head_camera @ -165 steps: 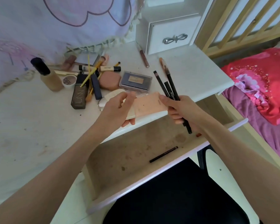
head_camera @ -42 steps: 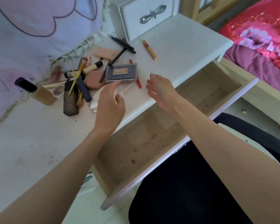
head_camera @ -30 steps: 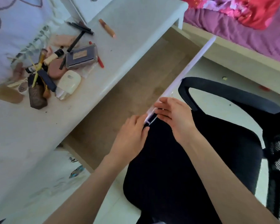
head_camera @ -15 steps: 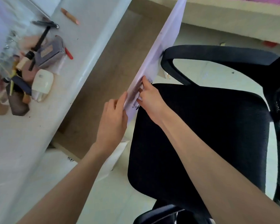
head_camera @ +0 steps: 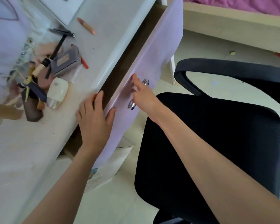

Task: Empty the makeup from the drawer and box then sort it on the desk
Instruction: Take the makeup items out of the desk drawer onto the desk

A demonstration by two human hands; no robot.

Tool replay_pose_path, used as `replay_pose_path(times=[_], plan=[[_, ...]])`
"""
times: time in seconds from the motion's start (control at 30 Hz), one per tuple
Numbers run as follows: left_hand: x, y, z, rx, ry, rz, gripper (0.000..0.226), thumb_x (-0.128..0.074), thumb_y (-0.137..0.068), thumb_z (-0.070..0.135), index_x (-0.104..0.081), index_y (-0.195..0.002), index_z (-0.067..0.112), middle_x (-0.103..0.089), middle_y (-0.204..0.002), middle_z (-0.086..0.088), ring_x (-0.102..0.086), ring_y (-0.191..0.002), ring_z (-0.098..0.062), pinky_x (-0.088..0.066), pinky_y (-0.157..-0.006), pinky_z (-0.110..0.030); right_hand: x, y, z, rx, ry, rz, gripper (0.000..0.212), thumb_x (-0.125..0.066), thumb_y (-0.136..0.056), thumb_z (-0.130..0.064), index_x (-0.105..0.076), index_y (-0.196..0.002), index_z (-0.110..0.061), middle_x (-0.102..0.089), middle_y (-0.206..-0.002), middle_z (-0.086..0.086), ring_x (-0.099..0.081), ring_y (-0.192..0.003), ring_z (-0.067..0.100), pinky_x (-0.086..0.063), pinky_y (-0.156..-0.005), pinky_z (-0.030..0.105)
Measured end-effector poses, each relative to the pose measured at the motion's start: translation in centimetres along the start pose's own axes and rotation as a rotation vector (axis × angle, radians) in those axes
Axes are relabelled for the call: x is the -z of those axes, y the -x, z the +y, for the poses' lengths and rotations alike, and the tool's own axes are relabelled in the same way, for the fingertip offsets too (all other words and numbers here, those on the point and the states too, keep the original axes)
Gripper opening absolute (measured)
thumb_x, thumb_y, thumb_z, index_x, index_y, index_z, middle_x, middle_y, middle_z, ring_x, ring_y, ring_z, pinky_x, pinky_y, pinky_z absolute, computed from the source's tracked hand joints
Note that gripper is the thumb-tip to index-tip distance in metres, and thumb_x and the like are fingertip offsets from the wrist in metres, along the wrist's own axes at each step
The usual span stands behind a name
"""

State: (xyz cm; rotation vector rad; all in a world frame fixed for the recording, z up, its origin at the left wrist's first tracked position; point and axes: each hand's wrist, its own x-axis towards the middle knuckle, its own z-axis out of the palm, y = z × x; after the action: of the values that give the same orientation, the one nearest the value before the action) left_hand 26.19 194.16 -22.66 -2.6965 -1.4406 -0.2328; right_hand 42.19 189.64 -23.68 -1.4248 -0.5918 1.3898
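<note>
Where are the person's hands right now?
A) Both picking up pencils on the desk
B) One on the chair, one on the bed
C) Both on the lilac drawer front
C: the left hand and right hand both rest on the drawer front, fingers straight.

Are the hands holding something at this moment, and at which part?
Nothing is gripped. The left hand lies flat on the drawer front top edge; the right hand presses straight fingers on its face beside the handle.

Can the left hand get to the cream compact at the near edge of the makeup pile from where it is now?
Probably yes. The left hand lies flat across the desk edge and drawer front, holding nothing. The cream compact sits just beyond it on the desk, with bare desktop between.
</note>
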Motion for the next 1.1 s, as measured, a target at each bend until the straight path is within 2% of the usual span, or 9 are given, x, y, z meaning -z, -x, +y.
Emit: replay_pose_path(times=[0.17, 0.3, 0.43, 0.63, 0.7, 0.77, 0.9, 0.97, 1.1], plan=[[-0.8, -1.6, -1.9, 0.127, -0.009, 0.009, 0.068, -0.057, -0.088, 0.04, -0.034, -0.138, 0.001, -0.039, -0.137, -0.022, -0.034, -0.126, -0.038, -0.022, -0.106, -0.05, -1.2, -2.3, -0.4, -0.026, -0.015, -0.036, 0.075, -0.023, -0.089, 0.011, -0.003, -0.15, -0.028, -0.001, -0.157, -0.008, -0.028, -0.138, 0.017, -0.039, -0.059, 0.001], [-1.0, -2.3, -2.7, 0.138, -0.032, 0.001, 0.069, -0.045, -0.085, 0.051, -0.04, -0.134, 0.001, -0.043, -0.133, -0.022, -0.039, -0.119, -0.039, -0.033, -0.096, -0.05, -1.9, -3.7, -0.3, -0.019, -0.037, -0.059, 0.078, -0.023, -0.086, 0.013, -0.001, -0.149, -0.028, 0.001, -0.157, -0.009, -0.025, -0.14, 0.016, -0.045, -0.055, 0.006], [-0.6, -3.7, -3.2, 0.13, -0.066, 0.03, 0.053, -0.065, -0.083, 0.035, -0.051, -0.122, 0.002, -0.051, -0.118, -0.022, -0.045, -0.108, -0.04, -0.038, -0.083, -0.048, -2.8, -4.9, -0.8, -0.019, -0.02, -0.065, 0.08, -0.023, -0.085, 0.012, 0.002, -0.149, -0.028, 0.004, -0.158, -0.008, -0.024, -0.141, 0.019, -0.044, -0.061, 0.013], [0.2, -4.9, -2.8, 0.142, -0.13, -0.014, 0.04, -0.064, -0.083, 0.031, -0.053, -0.108, 0.002, -0.051, -0.107, -0.02, -0.045, -0.1, -0.038, -0.037, -0.078, -0.047, -3.7, -5.6, -1.5, -0.008, 0.044, -0.083, 0.076, -0.026, -0.089, 0.007, 0.006, -0.149, -0.026, -0.003, -0.156, -0.006, -0.035, -0.104, 0.016, -0.043, -0.05, 0.008], [0.5, -5.0, -2.4, 0.165, -0.15, -0.07, 0.039, -0.061, -0.086, 0.032, -0.05, -0.109, 0.004, -0.048, -0.111, -0.018, -0.044, -0.103, -0.036, -0.036, -0.08, -0.044, -3.0, -5.5, -1.3, -0.015, 0.062, -0.103, 0.073, -0.03, -0.091, 0.001, 0.003, -0.149, -0.028, -0.017, -0.15, -0.004, -0.033, -0.106, 0.013, -0.049, -0.077, 0.015], [1.0, -5.3, -2.2, 0.177, -0.171, -0.166, 0.04, -0.056, -0.089, 0.034, -0.046, -0.114, 0.004, -0.044, -0.118, -0.017, -0.04, -0.109, -0.035, -0.035, -0.082, -0.042, -2.0, -4.8, -2.0, -0.027, 0.158, -0.112, 0.065, -0.035, -0.094, -0.008, -0.008, -0.15, -0.029, -0.028, -0.144, -0.003, -0.036, -0.12, 0.013, -0.036, -0.104, 0.027], [2.9, -5.4, -3.1, 0.15, -0.014, -0.454, 0.051, -0.046, -0.093, 0.037, -0.033, -0.133, 0.007, -0.031, -0.136, -0.015, -0.029, -0.123, -0.034, -0.036, -0.091, -0.045, -1.3, -1.6, -4.7, -0.003, 0.583, -0.137, 0.052, -0.036, -0.099, -0.022, -0.021, -0.148, -0.024, -0.044, -0.136, 0.003, -0.048, -0.118, 0.022, -0.035, -0.085, 0.022], [4.4, -4.6, -4.0, 0.145, 0.078, -0.582, 0.057, -0.042, -0.094, 0.041, -0.024, -0.141, 0.013, -0.026, -0.145, -0.012, -0.027, -0.129, -0.034, -0.031, -0.1, -0.044, -1.5, 0.4, -6.3, 0.019, 0.759, -0.16, 0.05, -0.035, -0.101, -0.027, -0.02, -0.148, -0.018, -0.046, -0.138, 0.006, -0.046, -0.123, 0.024, -0.035, -0.09, 0.024], [8.8, -1.9, -5.7, 0.239, 0.192, -0.409, 0.059, -0.037, -0.095, 0.045, -0.021, -0.145, 0.018, -0.027, -0.149, -0.01, -0.028, -0.133, -0.031, -0.028, -0.106, -0.044, -3.1, 4.3, -9.7, 0.075, 1.054, -0.227, 0.054, -0.038, -0.1, -0.031, -0.02, -0.147, -0.011, -0.038, -0.145, 0.01, -0.039, -0.131, 0.026, -0.033, -0.103, 0.031]])
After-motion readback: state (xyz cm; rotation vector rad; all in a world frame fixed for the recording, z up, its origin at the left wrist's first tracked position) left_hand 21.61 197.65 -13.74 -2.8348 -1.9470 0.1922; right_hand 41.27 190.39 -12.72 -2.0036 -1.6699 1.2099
